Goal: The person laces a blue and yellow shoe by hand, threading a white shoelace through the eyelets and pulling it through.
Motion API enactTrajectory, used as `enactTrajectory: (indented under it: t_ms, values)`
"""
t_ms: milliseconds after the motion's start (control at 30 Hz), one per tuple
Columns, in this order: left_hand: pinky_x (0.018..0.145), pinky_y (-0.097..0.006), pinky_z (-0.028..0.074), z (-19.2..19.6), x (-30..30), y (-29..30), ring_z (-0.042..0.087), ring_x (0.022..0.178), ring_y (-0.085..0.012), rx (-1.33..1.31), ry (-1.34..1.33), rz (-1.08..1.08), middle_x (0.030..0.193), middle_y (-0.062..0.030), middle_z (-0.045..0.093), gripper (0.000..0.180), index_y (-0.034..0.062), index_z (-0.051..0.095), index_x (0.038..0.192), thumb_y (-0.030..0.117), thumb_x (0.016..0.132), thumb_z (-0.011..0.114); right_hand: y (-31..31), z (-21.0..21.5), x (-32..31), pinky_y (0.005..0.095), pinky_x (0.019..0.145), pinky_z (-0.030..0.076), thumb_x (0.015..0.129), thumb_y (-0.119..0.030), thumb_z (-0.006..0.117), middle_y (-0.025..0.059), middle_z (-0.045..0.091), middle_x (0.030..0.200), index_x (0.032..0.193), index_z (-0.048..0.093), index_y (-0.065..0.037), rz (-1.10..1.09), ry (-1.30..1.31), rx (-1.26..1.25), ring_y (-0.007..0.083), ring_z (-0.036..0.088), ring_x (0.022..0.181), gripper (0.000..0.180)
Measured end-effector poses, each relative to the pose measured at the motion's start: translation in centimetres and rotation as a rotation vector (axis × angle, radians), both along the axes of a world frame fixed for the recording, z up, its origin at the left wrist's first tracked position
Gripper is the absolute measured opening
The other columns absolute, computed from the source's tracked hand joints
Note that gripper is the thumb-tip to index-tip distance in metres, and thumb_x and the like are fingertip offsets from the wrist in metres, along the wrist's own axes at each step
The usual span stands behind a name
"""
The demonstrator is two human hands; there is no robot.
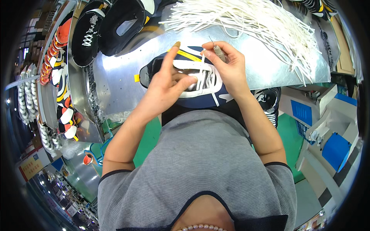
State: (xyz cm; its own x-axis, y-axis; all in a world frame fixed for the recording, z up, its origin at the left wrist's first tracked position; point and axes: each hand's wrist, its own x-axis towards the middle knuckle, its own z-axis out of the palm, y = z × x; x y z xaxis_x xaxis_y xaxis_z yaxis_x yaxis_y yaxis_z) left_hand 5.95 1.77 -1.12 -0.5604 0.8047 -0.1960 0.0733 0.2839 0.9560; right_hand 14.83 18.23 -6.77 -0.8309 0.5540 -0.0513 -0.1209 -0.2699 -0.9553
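A navy and white shoe upper (200, 101) with a yellow stripe lies on the metal table in front of me. A white shoelace (202, 73) runs through several of its eyelets, and one end hangs over the toe side. My left hand (166, 85) holds the upper by its opening, thumb by the eyelets. The index finger stretches out, with a tan cover on its tip. My right hand (230, 66) pinches the raised lace between thumb and index finger. It also grips a hooked awl (219, 53) with a wrapped handle, its thin metal tip pointing up and away.
A large heap of white laces (246, 17) covers the table's far right. Black shoe uppers (88, 38) stand at the far left, one laced. Colourful shoe parts (58, 57) hang along the left rack. A grey and blue machine (304, 109) stands to the right.
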Motion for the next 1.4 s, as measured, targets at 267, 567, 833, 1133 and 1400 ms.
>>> enactTrajectory:
  t_ms: [267,567,833,1133,1400]
  values:
    - [0.069,-0.034,0.052,0.1,-0.1,-0.2,0.07,0.07,-0.03,-0.201,0.31,-0.192,0.062,-0.0144,0.065,0.067,-0.0007,0.032,0.14,0.017,0.09,0.072,2.3,2.4,-2.8,0.0198,0.076,0.049,0.091,-0.004,0.068,0.0082,0.073,0.099,0.107,0.068,0.0,-0.175,0.032,-0.029,0.0096,0.065,0.087,0.017]
    - [0.09,-0.039,0.048,-0.5,-1.9,-1.0,0.062,0.106,-0.0318,-0.019,0.191,0.051,0.112,-0.0194,0.067,0.046,0.0024,0.047,0.135,0.035,0.103,0.055,0.5,2.0,-0.7,0.0212,0.076,0.049,0.09,-0.005,0.07,0.0004,0.069,0.089,0.101,0.071,-0.001,0.162,-0.106,0.029,0.0054,0.061,0.082,0.012]
    - [0.091,-0.028,0.049,-1.7,-0.9,0.0,0.064,0.104,-0.0166,-0.098,0.395,0.257,0.116,-0.0124,0.068,0.049,0.0007,0.06,0.124,0.014,0.082,0.082,-0.1,2.6,-1.2,0.0237,0.083,0.048,0.092,-0.012,0.069,0.0051,0.065,0.104,0.106,0.067,0.0,0.249,-0.107,0.253,0.0109,0.061,0.094,0.018]
    - [0.095,-0.029,0.049,-2.0,-0.5,0.0,0.064,0.109,-0.0171,-0.04,0.34,0.285,0.122,-0.014,0.067,0.047,-0.0018,0.058,0.125,0.004,0.083,0.077,-0.9,5.1,2.4,0.0312,0.066,0.053,0.096,-0.007,0.062,0.0125,0.07,0.081,0.101,0.057,-0.002,0.231,-0.272,0.624,0.0221,0.071,0.075,0.008]
    - [0.084,-0.041,0.05,-0.8,0.7,0.1,0.063,0.095,-0.0365,-0.027,0.601,0.14,0.114,-0.0188,0.067,0.051,0.001,0.053,0.132,0.003,0.084,0.071,-2.4,4.0,0.3,0.0365,0.056,0.051,0.088,-0.009,0.066,0.0119,0.068,0.074,0.101,0.055,-0.002,0.129,-0.288,0.956,0.0276,0.07,0.069,0.019]
